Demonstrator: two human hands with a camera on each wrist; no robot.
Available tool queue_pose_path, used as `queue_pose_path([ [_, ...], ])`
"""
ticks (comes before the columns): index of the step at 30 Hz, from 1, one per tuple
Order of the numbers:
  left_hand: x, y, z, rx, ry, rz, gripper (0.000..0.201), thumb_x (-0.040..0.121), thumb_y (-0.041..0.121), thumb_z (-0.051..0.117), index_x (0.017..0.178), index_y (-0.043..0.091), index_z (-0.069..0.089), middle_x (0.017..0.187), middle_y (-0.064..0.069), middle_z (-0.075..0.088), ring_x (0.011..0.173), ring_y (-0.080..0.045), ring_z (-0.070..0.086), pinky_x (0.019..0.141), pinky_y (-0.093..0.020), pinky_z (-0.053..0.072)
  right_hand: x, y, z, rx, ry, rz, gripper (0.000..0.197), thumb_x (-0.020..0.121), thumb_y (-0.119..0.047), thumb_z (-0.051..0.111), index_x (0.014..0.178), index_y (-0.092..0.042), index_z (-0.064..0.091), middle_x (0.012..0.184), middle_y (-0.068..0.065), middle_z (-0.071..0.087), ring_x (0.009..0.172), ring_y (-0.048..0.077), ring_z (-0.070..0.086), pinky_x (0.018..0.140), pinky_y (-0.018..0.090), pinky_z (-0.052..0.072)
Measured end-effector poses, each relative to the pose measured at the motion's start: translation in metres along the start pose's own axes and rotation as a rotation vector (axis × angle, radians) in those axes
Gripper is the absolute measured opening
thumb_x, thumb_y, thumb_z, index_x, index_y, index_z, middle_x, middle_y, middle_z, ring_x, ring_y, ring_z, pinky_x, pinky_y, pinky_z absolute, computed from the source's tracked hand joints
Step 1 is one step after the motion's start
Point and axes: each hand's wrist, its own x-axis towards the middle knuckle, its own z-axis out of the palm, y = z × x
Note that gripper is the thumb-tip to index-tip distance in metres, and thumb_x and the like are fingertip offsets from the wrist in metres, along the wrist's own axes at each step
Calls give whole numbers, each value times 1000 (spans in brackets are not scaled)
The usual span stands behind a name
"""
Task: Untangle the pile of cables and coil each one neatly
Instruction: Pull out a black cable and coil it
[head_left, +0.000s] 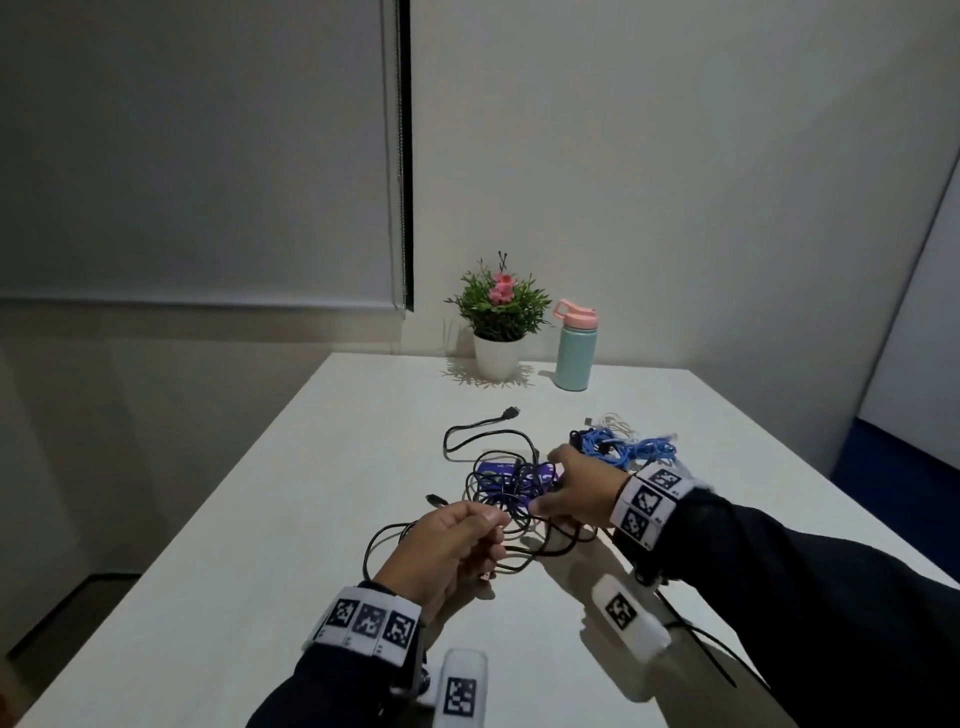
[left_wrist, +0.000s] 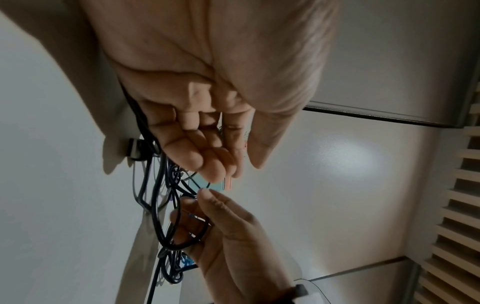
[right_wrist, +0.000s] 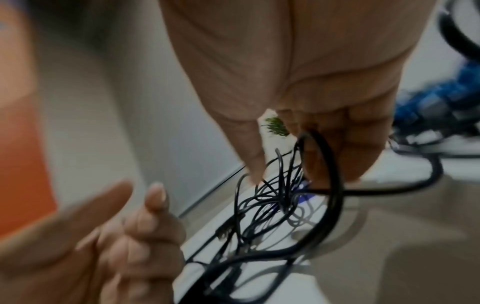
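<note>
A tangle of thin black cables (head_left: 511, 496) lies mid-table on top of a purple box (head_left: 543, 474). My left hand (head_left: 488, 525) is at its near side, thumb and curled fingers pinching black strands; a loop (head_left: 374, 540) trails out to the left. In the left wrist view the left hand (left_wrist: 233, 170) has cables running behind its fingers. My right hand (head_left: 545, 493) reaches into the tangle from the right. The right wrist view shows the right hand (right_wrist: 293, 170) with fingers curled through a thicker black cable loop (right_wrist: 330, 176). A blue cable bundle (head_left: 626, 447) lies behind the right hand.
A white cable (head_left: 615, 421) rests beside the blue bundle. One black cable end with a plug (head_left: 511, 412) stretches toward the back. A potted plant (head_left: 498, 322) and a teal bottle (head_left: 574, 351) stand at the far edge of the white table (head_left: 249, 582).
</note>
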Motion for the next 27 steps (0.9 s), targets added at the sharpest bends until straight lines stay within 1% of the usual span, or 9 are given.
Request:
queue_pose_path([
  [5, 4, 3, -5, -69, 52, 91, 17, 93, 12, 67, 109, 9, 67, 79, -6, 65, 61, -13, 57, 53, -26, 49, 0, -12, -23, 802, 232, -124, 22, 93, 0, 53, 110, -12, 59, 85, 7, 65, 66, 13, 59, 58, 25, 48],
  [8, 6, 4, -11, -43, 99, 178, 34, 90, 7, 69, 122, 16, 63, 100, -6, 61, 71, -14, 59, 69, -31, 46, -23, -31, -76, 1161, 414, -294, 19, 95, 2, 49, 101, -13, 60, 80, 2, 60, 56, 8, 54, 52, 22, 47],
  [11, 4, 8, -12, -6, 122, 199, 56, 75, 24, 84, 126, 28, 61, 121, -6, 53, 90, -21, 58, 86, -39, 47, -47, -37, -108, 1104, 400, -410, 20, 97, 1, 47, 106, -11, 60, 83, 4, 56, 49, 7, 43, 48, 23, 36],
  [14, -2, 27, -9, 159, 162, 323, 78, 57, 53, 82, 128, 39, 53, 135, 3, 52, 109, -7, 63, 94, -32, 51, -71, -36, -119, 1026, 431, -519, 23, 100, -3, 46, 108, -16, 62, 79, -2, 58, 50, 5, 38, 50, 21, 33],
  [16, -11, 47, -3, 285, 205, 461, 87, 59, 61, 78, 137, 41, 44, 143, 11, 47, 120, 3, 56, 96, -26, 47, -87, -35, -131, 1103, 530, -615, 25, 101, -7, 46, 105, -23, 64, 78, -7, 61, 51, 3, 39, 51, 19, 35],
  [21, -23, 94, 17, 616, 283, 556, 106, 63, 66, 77, 152, 40, 25, 148, 22, 26, 134, 3, 30, 109, -24, 27, -121, -36, -150, 1222, 448, -748, 25, 101, -7, 46, 107, -22, 65, 85, -2, 60, 55, 9, 33, 56, 24, 30],
  [23, -20, 107, 25, 723, 180, 597, 69, 80, 51, 77, 140, 36, 48, 141, 26, 41, 130, 5, 41, 99, -11, 31, -136, -36, -163, 1216, 447, -846, 24, 100, -8, 46, 108, -21, 65, 86, -1, 60, 57, 11, 33, 56, 23, 32],
  [25, -24, 118, 36, 710, 173, 663, 16, 98, 35, 61, 106, 24, 69, 120, 14, 66, 117, -7, 60, 96, -13, 43, -149, -33, -181, 1220, 488, -908, 24, 99, -7, 47, 107, -20, 65, 85, -1, 61, 57, 11, 34, 55, 24, 32],
  [27, -24, 125, 40, 535, 210, 602, 35, 105, 32, 49, 81, 14, 67, 89, -2, 77, 96, -17, 72, 99, -34, 50, -157, -25, -198, 1214, 584, -911, 23, 98, -7, 47, 105, -20, 64, 83, -1, 61, 56, 11, 35, 54, 24, 31],
])
